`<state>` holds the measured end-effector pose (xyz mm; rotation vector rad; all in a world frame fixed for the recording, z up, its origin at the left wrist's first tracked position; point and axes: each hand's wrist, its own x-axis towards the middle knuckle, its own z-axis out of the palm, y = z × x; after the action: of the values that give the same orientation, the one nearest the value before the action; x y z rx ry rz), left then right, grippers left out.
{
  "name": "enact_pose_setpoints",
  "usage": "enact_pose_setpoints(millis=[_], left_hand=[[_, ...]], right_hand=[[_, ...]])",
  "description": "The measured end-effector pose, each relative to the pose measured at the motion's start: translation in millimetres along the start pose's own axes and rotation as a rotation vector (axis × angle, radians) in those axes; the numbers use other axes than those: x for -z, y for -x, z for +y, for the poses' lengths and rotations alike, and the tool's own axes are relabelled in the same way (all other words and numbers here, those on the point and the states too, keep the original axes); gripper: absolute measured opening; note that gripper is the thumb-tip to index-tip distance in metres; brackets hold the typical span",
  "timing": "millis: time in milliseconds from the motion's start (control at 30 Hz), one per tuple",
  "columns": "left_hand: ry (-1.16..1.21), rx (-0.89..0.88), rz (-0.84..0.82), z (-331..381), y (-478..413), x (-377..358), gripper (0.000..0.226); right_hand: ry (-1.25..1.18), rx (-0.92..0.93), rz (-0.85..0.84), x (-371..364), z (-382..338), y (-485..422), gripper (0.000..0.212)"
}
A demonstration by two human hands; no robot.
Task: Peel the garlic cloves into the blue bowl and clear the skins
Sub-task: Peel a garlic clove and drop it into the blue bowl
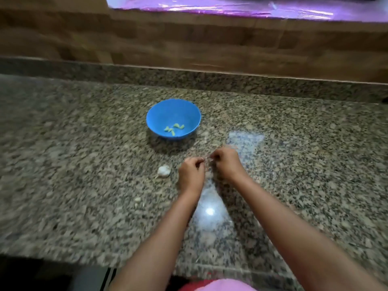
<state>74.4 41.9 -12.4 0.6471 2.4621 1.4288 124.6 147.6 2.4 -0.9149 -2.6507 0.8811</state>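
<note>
Pink cloth lies at the 6 o'clock edge of the view, closest of all, and two bare forearms run up from either side of it over the speckled granite table. They draw together toward the middle. The left grip and the right grip meet there fingertip to fingertip, both with fingers curled in. Each pinches at a small pale piece held between them just above the table. Motion blur hides whether that piece is a clove or only skin.

The garlic bulb, white and partly broken up, rests on the table just beside the left grip at its 9 o'clock, not touching it. A couple of pale scraps lie at the bulb's 7 o'clock, near the left forearm.

The blue bowl stands upright on the table at 11 o'clock from the hands, apart from them. A few peeled cloves, greenish-yellow, sit loose in its bottom.

A bright glare spot shines on the table between the forearms, and a paler patch of reflection shows at 1 o'clock from the right grip.

At 12 o'clock the table ends against a brown tiled wall, with a purple-lit strip along the top edge.
</note>
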Motion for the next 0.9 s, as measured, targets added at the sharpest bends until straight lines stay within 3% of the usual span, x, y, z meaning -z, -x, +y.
enact_pose_setpoints(millis=[133, 233, 367, 567, 667, 900], left_hand=[[0.201, 0.131, 0.201, -22, 43, 50, 0.016], [0.425, 0.263, 0.333, -39, 64, 96, 0.014], [0.713, 0.357, 0.64, -74, 89, 178, 0.017], [0.908, 0.448, 0.986, -164, 149, 315, 0.015], [0.947, 0.484, 1.132, -230, 179, 388, 0.02], [0.922, 0.766, 1.173, -372, 198, 504, 0.014]], right_hand=[[-0.27, -0.061, -0.044, -17, -46, 40, 0.022], [-0.528, -0.103, -0.171, -37, -96, 61, 0.016], [-0.723, -0.066, -0.388, -80, -177, 88, 0.02], [-0.747, 0.071, -0.708, -191, -313, 142, 0.008], [-0.703, 0.119, -0.85, -271, -386, 179, 0.012], [-0.639, -0.021, -1.003, -433, -486, 224, 0.017]])
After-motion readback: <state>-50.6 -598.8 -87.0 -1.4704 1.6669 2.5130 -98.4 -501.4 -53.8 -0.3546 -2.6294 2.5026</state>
